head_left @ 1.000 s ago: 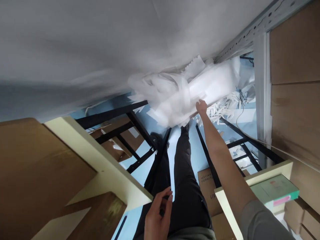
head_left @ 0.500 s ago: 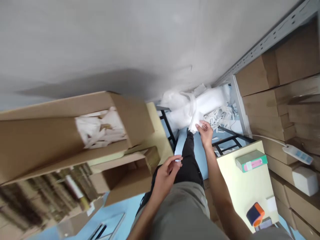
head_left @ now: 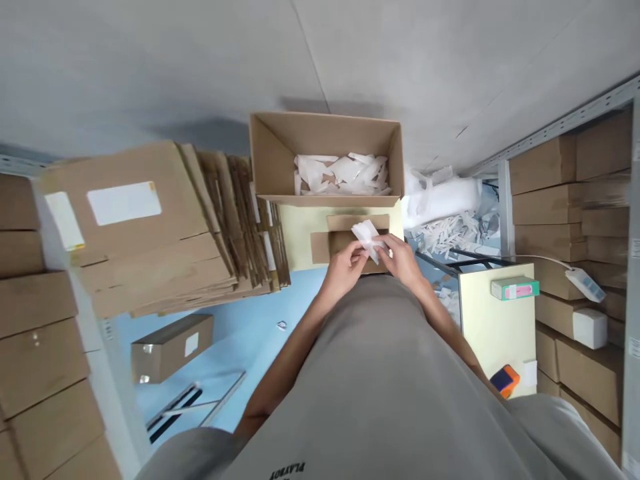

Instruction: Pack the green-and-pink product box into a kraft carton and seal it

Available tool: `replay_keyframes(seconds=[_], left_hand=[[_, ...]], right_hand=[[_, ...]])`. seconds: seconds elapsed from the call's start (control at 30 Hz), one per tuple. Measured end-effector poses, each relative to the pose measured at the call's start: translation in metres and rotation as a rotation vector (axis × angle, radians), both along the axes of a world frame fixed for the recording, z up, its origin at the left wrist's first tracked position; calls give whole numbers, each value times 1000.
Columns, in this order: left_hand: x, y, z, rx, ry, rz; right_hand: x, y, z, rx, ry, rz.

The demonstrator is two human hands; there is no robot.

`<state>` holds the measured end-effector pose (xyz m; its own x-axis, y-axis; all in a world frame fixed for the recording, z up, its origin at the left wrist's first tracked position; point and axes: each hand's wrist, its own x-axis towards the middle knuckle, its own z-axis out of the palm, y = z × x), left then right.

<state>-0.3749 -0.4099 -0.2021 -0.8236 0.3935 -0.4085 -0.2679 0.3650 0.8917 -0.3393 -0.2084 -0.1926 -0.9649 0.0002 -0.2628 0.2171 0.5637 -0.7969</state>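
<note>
Head view: both hands meet over the pale yellow counter (head_left: pixel 300 233).
Left hand (head_left: pixel 345 263): fingers pinch the white sheet (head_left: pixel 367 233) at its left edge.
Right hand (head_left: pixel 403 257): fingers closed on the same sheet, right side.
Sheet: held just above the flat cardboard piece (head_left: pixel 323 247) on the counter.
Behind: open box (head_left: pixel 280 157) holding white scraps (head_left: pixel 343 173).

Your left hand (head_left: pixel 345 263) and right hand (head_left: pixel 403 259) cover the near edge of the white sheet (head_left: pixel 367 231) and much of the flat cardboard (head_left: pixel 320 248) under it. Your shirt (head_left: pixel 380 373) hides the near part of the tabletop (head_left: pixel 300 230). The folded cartons (head_left: pixel 165 233) at left are blurred.
</note>
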Motion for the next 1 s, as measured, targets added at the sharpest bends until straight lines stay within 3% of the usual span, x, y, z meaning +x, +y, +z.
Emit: replay_keyframes(seconds=[0.13,0.27,0.37,0.57,0.7,0.8,0.9,1.0], left_hand=[[2,-47,-27,-334,101,-21],[-4,-63,-45,-569,191,98],[-15,-63,-57,-671,164,160],[-44,-72,-71,-627,-32,139],[-58,-93,-73,-619,-74,217],[-66,-109,-77,-616,-105,230],[-71,-122,-83,-606,-120,229],[-72,-131,-90,-597,-113,218]], right_hand=[[-16,-32,-26,355,-140,241],[-25,-45,-35,527,-198,304],[-26,-44,-24,556,-184,309],[-50,-26,13,441,-7,153],[-95,-21,32,381,122,57],[-138,-23,33,387,154,57],[-187,-34,19,408,141,108],[-238,-55,-9,453,72,256]])
